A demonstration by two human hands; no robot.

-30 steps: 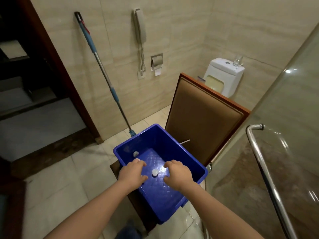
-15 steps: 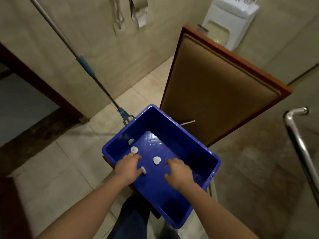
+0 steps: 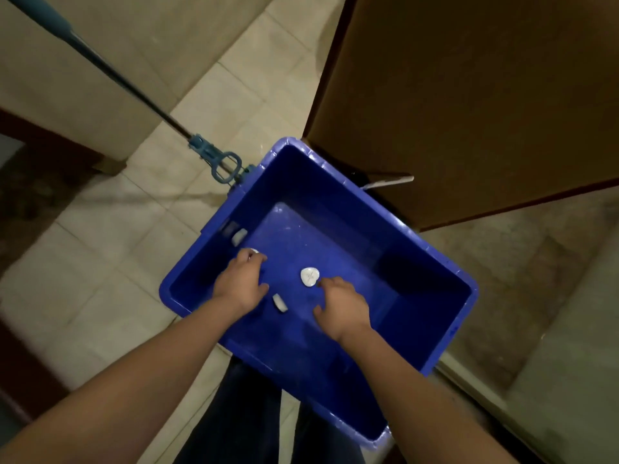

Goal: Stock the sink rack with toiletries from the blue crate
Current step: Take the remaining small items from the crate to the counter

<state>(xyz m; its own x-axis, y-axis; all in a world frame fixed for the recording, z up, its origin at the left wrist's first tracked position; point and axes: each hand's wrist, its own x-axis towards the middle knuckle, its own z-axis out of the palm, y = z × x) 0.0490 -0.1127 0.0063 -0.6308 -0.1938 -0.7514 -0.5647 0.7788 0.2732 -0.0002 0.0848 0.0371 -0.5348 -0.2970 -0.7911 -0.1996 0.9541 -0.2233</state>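
Head view: the left hand [image 3: 240,283] has slid forward and now pinches a small white toiletry [image 3: 254,252] by the deep blue plastic crate's [image 3: 318,182] left wall. The right hand [image 3: 342,304], loose-fingered, touches a white heart-shaped toiletry [image 3: 309,277]. Picking looks started.

blue crate [image 3: 435,262], white soaps [image 3: 309,277], beige tiles [image 3: 100,262]

Propped against the beige wall [image 3: 150,35], a blue-gripped mop pole [image 3: 134,89]; beside it a brown padded panel [image 3: 469,95], edged in wood, above pale floor tiles [image 3: 100,279].
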